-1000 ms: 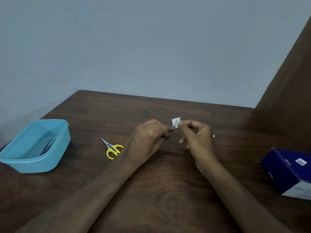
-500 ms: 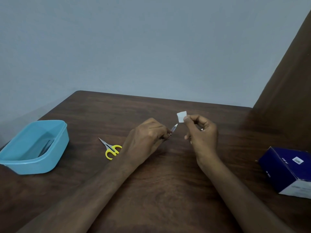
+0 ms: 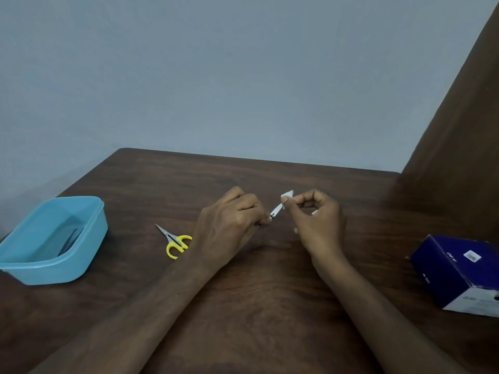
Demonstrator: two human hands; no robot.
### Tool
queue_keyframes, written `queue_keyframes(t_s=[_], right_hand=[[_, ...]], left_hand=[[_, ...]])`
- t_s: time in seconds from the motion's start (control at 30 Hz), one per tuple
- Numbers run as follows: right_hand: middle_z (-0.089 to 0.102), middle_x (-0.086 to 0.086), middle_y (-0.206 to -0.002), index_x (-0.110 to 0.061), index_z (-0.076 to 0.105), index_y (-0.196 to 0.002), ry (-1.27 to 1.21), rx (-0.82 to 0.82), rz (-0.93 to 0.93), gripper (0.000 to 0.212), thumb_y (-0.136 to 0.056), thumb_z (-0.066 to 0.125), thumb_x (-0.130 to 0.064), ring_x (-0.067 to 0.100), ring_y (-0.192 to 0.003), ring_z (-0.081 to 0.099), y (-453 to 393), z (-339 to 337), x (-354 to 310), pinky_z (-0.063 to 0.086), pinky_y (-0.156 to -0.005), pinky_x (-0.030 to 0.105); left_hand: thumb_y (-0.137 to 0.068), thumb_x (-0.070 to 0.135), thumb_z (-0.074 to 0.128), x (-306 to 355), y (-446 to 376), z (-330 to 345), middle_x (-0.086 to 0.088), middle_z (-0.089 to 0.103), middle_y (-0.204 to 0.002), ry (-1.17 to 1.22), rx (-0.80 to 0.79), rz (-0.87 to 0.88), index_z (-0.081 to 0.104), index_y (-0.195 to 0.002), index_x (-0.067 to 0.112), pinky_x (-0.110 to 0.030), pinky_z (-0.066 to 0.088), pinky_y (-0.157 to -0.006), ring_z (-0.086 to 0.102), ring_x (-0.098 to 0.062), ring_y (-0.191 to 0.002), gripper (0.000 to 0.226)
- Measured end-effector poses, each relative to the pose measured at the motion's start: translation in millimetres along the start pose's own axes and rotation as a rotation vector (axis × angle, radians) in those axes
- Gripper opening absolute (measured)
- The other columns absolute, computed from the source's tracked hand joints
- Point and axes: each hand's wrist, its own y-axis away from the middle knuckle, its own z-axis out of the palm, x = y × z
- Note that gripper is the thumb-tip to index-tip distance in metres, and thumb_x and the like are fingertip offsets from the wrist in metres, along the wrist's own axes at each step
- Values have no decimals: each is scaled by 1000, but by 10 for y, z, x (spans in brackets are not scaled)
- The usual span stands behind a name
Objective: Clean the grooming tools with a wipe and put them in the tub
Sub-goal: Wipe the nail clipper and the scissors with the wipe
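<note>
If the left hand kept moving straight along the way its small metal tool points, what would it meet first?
Most likely the wipe pinched in the right hand: the tool's tip, held by the left hand, already sits right at it, though depth is unclear.

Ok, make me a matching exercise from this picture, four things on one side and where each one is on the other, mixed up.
Things:
1. tub
2. scissors
3. wipe
4. box

Places:
A. pinched in the right hand
B. far left of the table
C. right edge of the table
D. lying just left of the left hand

Pairs: 1-B, 2-D, 3-A, 4-C
</note>
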Motion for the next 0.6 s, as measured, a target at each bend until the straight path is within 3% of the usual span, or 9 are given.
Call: queue_keyframes(t_s=[0.13,0.23,0.33,0.4,0.47,0.6], right_hand=[[77,-13,-84,-31,75,-86,-168,162,12,21,-83,85,-49,15,-59,69,-97,-60,-6,61,-61,52],[77,-17,-86,-30,78,-90,-200,91,-43,9,-91,84,-37,6,-46,61,-31,-72,-71,52,-50,35],[75,-16,-85,-37,80,-94,-100,12,-307,8,-97,79,-30,3,-50,59,64,-67,-131,44,-53,23],[69,-15,-97,-31,82,-103,48,-66,-546,8,-99,77,-26,-2,-56,52,99,-68,-127,39,-55,16],[62,-16,-106,-32,81,-109,183,-159,-664,11,-99,75,-30,-3,-56,47,121,-43,-85,46,-52,26],[56,-17,-109,-35,78,-110,237,-242,-639,17,-94,71,-33,-2,-54,48,140,-21,-58,51,-51,36]], left_hand=[[-93,38,85,-38,14,41,19,73,-95,185,18,-89,70,-83,30,-37,51,-54,60,-11,-82,19],[-86,41,89,-51,-8,16,22,77,-92,300,47,-253,73,-81,32,-35,55,-58,65,-2,-75,19],[-83,46,90,-45,-12,-2,27,77,-89,308,41,-354,77,-82,34,-33,56,-57,68,3,-69,17],[-84,48,87,-38,-8,1,22,76,-85,276,33,-364,75,-80,33,-34,55,-56,68,1,-69,20],[-85,51,83,-48,-3,10,17,73,-82,219,34,-350,71,-78,31,-36,52,-55,66,-2,-69,24],[-85,49,83,-78,20,14,17,71,-82,144,40,-348,69,-78,32,-38,50,-55,61,-4,-70,23]])
